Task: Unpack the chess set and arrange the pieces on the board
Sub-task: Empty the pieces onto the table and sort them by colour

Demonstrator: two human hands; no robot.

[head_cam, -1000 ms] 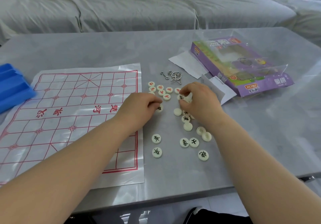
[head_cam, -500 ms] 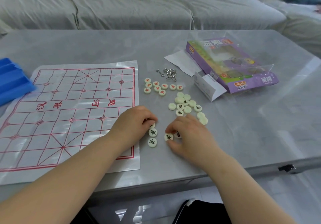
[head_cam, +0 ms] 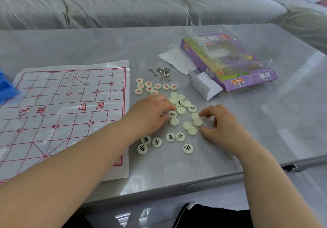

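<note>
Chess pieces [head_cam: 181, 110] lie loose on the table [head_cam: 265, 130], just right of the board [head_cam: 62, 112]. They are small, light, hard discs, probably slippery, so we judge a pinch at the rim best. Our left hand [head_cam: 150, 114] pinches a black-lettered one. Our right hand [head_cam: 218, 127] curls over blank ones, its grip unclear.

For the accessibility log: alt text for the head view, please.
A left hand and right hand finger loose round pieces on a grey table, right of a red-lined paper board. An opened purple box lies beyond them.
</note>
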